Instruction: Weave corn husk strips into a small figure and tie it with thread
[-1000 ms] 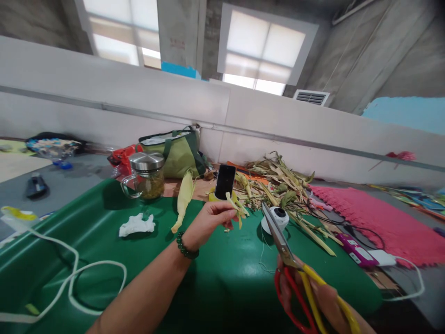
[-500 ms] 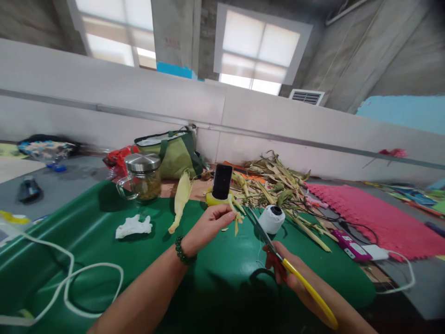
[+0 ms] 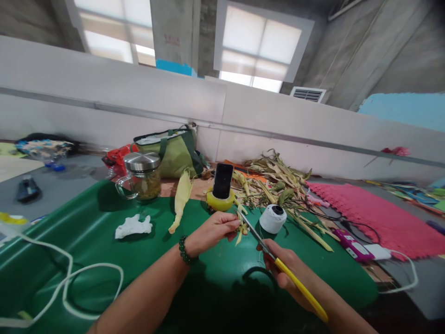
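My left hand (image 3: 217, 230), with a green bead bracelet at the wrist, pinches a small pale strip of corn husk (image 3: 242, 230). In my right hand (image 3: 283, 264) is a pair of scissors (image 3: 266, 249) with yellow handles. Its blades point up and left, and their tips reach the husk beside my left fingertips; whether they touch it I cannot make out. Just right of the blades stands a white spool of thread (image 3: 273, 220). A phone (image 3: 222, 181) leans on a round yellow holder (image 3: 219, 200) beyond my left hand.
A corn husk (image 3: 182, 199) and a crumpled white tissue (image 3: 134, 227) lie left on the green mat (image 3: 93, 246). Behind are a glass jar mug (image 3: 142, 178) and a green bag (image 3: 177, 155). Dry husks (image 3: 274, 174) pile up at the back. A pink cloth (image 3: 375, 213) lies right.
The scissors have moved up and left, so their tips now meet my left fingertips. My left hand has shifted slightly right and down with the husk strip.
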{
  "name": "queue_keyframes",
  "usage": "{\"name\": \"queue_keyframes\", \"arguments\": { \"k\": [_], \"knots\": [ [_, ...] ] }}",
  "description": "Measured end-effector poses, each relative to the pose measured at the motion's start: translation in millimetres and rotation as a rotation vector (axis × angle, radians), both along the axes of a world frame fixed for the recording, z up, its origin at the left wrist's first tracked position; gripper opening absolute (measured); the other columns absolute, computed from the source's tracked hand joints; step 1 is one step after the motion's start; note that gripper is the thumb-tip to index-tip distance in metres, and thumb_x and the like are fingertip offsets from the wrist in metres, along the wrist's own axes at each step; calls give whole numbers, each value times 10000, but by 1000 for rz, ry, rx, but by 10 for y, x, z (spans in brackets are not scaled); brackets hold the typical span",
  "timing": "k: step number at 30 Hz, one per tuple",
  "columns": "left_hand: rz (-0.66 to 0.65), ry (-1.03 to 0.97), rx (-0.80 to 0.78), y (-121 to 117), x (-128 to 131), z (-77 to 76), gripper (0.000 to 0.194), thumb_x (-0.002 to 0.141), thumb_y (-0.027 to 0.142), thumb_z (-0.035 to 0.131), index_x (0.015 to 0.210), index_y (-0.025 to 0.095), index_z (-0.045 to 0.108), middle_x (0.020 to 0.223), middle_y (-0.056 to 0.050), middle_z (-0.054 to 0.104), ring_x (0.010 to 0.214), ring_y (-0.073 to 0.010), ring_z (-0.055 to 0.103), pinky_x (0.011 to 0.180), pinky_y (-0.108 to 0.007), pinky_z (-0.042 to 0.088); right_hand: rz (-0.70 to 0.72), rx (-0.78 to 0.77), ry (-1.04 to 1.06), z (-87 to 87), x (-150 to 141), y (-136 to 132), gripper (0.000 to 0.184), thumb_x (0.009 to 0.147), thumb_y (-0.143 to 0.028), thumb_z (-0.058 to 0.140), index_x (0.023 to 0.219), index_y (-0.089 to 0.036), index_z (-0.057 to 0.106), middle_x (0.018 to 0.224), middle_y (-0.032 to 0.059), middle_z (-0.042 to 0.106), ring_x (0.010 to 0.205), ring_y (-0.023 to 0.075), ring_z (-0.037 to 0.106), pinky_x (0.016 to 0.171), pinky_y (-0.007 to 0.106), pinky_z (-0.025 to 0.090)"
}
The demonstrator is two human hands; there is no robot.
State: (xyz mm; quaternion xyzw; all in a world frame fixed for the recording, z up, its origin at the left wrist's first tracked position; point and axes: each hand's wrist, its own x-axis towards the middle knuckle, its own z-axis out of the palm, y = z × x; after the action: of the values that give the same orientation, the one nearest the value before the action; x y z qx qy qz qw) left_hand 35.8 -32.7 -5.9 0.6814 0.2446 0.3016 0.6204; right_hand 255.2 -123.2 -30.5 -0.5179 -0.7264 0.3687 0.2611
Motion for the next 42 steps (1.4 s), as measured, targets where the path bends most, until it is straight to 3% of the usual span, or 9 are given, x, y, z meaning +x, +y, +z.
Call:
{"name": "queue_keyframes", "arguments": {
  "k": [12, 16, 20, 23, 25, 30, 32, 36, 42],
  "knots": [
    [-12, -8, -27, 9, 19, -40, 371, 800, 466, 552, 651, 128, 593, 525, 19, 462, 515, -87, 383, 516, -239, 266, -18, 94, -33, -57, -16, -32, 787, 682, -890, 279, 904, -177, 529, 552, -67, 319, 520, 95, 256, 478, 240, 215],
    [-1, -75, -49, 1, 10, -26, 394, 795, 492, 598, 666, 120, 613, 534, 27, 466, 505, -74, 387, 498, -223, 285, -179, 163, -76, -47, 66, 29, 631, 822, -745, 302, 955, -184, 556, 583, -40, 401, 511, 110, 337, 490, 238, 295],
    [73, -316, -196, 51, 16, -80, 357, 689, 431, 748, 862, 130, 664, 668, -15, 633, 608, -113, 571, 626, -252, 439, -301, 156, -395, -7, 71, 216, 396, 853, -542, 425, 948, -194, 588, 643, 12, 558, 583, 158, 508, 560, 250, 362],
    [225, -469, -313, 120, 7, -115, 401, 595, 352, 834, 888, 141, 660, 734, -39, 703, 702, -153, 654, 720, -281, 476, -246, 78, -627, -54, -50, 356, 305, 837, -345, 492, 1077, -190, 597, 772, 64, 664, 680, 196, 601, 590, 255, 359],
    [291, -495, -345, 160, -8, -113, 422, 567, 343, 853, 877, 136, 654, 747, -50, 721, 724, -167, 673, 734, -283, 482, -158, 71, -701, -115, -148, 424, 399, 798, -229, 523, 1191, -175, 566, 873, 94, 688, 749, 212, 631, 617, 258, 373],
    [356, -456, -353, 191, -20, -83, 477, 526, 383, 867, 863, 132, 643, 738, -49, 724, 728, -171, 675, 755, -286, 484, -13, 108, -814, -52, -227, 495, 394, 813, -240, 551, 1197, -178, 613, 1027, 153, 667, 856, 264, 656, 697, 310, 441],
    [362, -426, -335, 181, -9, -87, 481, 525, 398, 861, 867, 138, 645, 764, -51, 721, 748, -173, 667, 757, -287, 476, -25, 144, -739, 103, -201, 506, 270, 829, -273, 552, 1045, -177, 683, 1002, 146, 671, 857, 263, 656, 712, 325, 461],
    [323, -299, -220, 150, 30, -111, 397, 568, 400, 828, 805, 126, 665, 707, -32, 671, 681, -141, 595, 652, -250, 432, -131, 342, -80, 357, -229, 576, 322, 916, -402, 426, 1057, -188, 622, 1035, 97, 668, 928, 201, 621, 757, 304, 491],
    [236, -90, -164, 116, 116, -134, 350, 575, 388, 808, 753, 115, 682, 630, -10, 636, 600, -117, 544, 614, -250, 427, -181, 276, 363, 173, -417, 866, 278, 740, -420, 644, 847, -164, 651, 776, 36, 661, 711, 153, 591, 665, 285, 475]
  ]
}}
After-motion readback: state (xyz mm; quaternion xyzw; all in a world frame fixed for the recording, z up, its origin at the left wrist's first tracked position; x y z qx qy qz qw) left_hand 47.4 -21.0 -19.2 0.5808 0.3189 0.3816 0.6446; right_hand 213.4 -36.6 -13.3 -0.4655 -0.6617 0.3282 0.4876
